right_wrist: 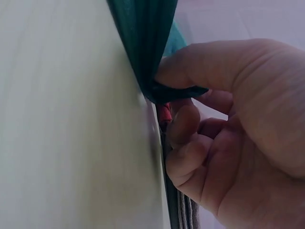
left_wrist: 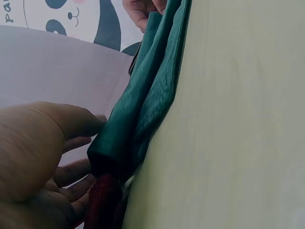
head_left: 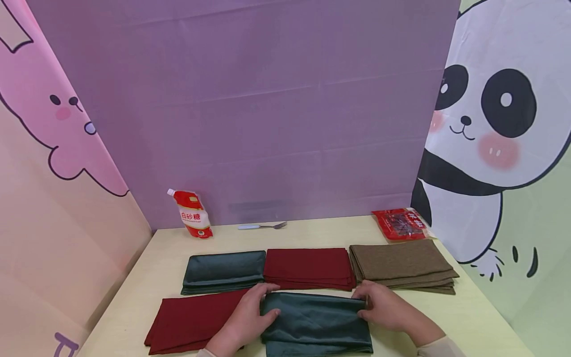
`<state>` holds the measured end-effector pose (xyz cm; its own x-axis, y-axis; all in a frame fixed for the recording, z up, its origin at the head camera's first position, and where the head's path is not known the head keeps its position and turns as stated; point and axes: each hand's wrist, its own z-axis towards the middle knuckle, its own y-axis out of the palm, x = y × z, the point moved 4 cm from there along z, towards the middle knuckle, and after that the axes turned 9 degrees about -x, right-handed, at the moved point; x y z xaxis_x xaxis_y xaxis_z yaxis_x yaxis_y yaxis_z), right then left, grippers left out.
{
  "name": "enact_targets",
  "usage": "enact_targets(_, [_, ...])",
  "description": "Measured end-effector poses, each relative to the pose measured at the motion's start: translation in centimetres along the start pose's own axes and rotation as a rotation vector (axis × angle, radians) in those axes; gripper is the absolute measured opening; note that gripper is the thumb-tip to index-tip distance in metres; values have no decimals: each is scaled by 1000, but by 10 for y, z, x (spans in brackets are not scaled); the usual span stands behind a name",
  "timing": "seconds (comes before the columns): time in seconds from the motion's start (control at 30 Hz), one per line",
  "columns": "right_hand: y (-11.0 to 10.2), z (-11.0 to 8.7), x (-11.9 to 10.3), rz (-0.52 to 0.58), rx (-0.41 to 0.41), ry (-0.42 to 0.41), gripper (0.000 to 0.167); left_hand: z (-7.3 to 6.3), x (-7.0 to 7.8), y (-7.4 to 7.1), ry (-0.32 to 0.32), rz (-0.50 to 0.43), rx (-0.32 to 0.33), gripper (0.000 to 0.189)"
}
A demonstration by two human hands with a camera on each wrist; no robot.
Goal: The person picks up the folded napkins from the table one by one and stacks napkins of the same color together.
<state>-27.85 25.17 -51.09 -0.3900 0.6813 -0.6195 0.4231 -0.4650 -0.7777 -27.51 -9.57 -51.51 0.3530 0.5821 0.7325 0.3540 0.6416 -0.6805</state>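
Observation:
A folded dark green satin cloth (head_left: 318, 322) lies at the front of the table, between both hands. My right hand (head_left: 385, 305) pinches its right edge, thumb (right_wrist: 190, 67) on one face and the index finger behind; in the right wrist view that edge curls up. At the left edge is my left hand (head_left: 250, 315), its thumb (left_wrist: 90, 119) at the cloth and the other fingers loosely spread beside the edge. Under the left hand's side is a folded red cloth (head_left: 192, 322), partly covered by that hand.
Behind lie a second folded green cloth (head_left: 225, 267), another red one (head_left: 308, 267) and a stack of brown cloth (head_left: 401, 263). Farther back are a red-and-white sugar pouch (head_left: 192, 213), a fork (head_left: 263, 226) and a red packet (head_left: 399, 224), before a purple backdrop (head_left: 267, 114).

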Motion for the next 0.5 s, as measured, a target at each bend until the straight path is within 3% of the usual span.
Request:
enact_targets(0.23, [0, -1, 1, 21, 5, -24, 23, 0, -2, 2, -48, 27, -14, 47])
enact_targets(0.5, [-5, -5, -1, 101, -1, -50, 18, 2, -6, 3, -48, 32, -23, 50])
